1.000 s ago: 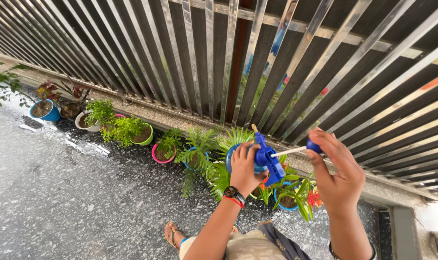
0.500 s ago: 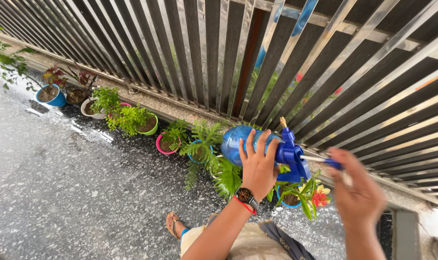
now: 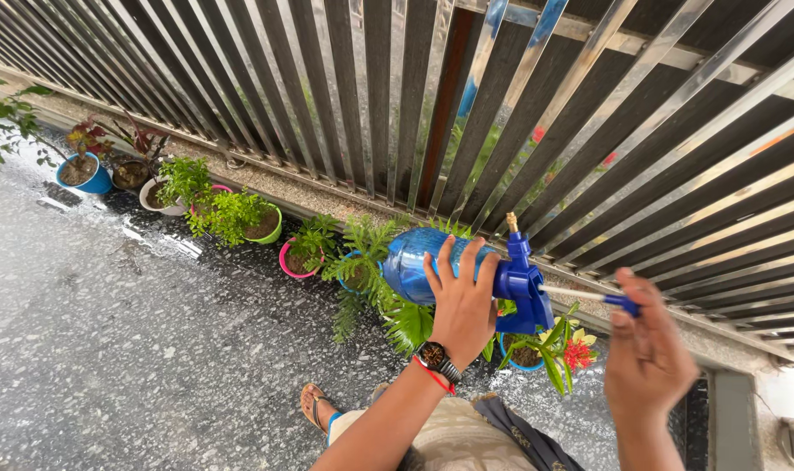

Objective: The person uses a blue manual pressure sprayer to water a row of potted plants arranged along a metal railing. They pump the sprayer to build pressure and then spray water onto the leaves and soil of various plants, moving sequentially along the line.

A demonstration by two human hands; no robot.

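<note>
My left hand (image 3: 460, 301) grips the body of a blue translucent pump sprayer bottle (image 3: 414, 262), held sideways above the plants with its brass nozzle (image 3: 512, 223) pointing up. The blue pump head (image 3: 524, 286) sits just right of my fingers. My right hand (image 3: 648, 358) pinches the blue knob (image 3: 625, 303) at the end of the white plunger rod (image 3: 571, 294), which is pulled partly out to the right. A watch and a red band are on my left wrist.
A row of small potted plants (image 3: 240, 222) in blue, white, green and pink pots lines the base of a metal-barred railing (image 3: 397, 96). A red-flowered plant (image 3: 571, 353) stands below the sprayer. The speckled floor (image 3: 109, 349) is wet. My sandalled foot (image 3: 314, 408) shows below.
The sprayer has turned from upright-facing to lying sideways and shifted right. My right hand pushed the plunger in, then drew it slightly out again, dropping lower.
</note>
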